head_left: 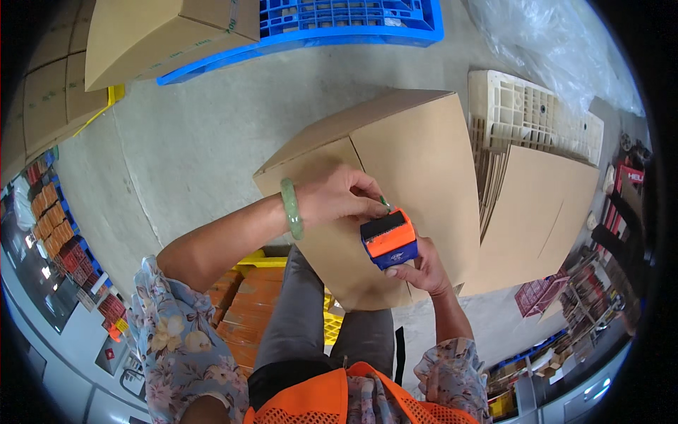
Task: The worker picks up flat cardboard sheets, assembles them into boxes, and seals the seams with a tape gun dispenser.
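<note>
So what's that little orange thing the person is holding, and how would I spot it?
Find the big brown cardboard box in the middle of the picture, above the person's knees. At its near edge both hands meet: the right hand holds a small tape dispenser from below, and the left hand pinches at its top. It is the only orange, blue and black thing on the plain brown box.

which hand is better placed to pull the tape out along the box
Left, probably. The left hand already pinches at the front edge of the orange and blue tape dispenser, over the cardboard box. The right hand grips the dispenser from below, steadying it.
</note>
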`<state>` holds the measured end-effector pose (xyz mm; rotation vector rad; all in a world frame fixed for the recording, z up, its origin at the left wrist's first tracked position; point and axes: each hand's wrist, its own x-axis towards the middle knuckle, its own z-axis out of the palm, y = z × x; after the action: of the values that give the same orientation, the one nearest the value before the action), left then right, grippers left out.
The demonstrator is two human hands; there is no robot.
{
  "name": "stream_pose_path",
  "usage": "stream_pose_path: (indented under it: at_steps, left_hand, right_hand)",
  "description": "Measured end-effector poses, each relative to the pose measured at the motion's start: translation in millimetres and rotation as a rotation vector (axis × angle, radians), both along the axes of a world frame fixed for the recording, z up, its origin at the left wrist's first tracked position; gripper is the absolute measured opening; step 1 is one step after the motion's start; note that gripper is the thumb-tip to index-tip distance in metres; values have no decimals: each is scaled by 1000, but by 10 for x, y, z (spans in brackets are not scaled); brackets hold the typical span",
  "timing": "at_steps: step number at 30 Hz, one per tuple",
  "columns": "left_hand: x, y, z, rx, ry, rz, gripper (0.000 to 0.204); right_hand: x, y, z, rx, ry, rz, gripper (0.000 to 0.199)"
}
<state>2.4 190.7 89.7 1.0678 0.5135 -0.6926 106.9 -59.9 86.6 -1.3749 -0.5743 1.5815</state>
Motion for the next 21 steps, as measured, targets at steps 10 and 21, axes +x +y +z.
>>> stream_pose_path:
  at_steps: [10,21]
  left_hand:
    - [155,51,309,550,-79,121,9]
    - [442,1325,524,956,-260,73,14]
  right_hand:
    - [32,147,167,-59,-138,13,51]
    - [-138,-620,277,-257,-141,38,49]
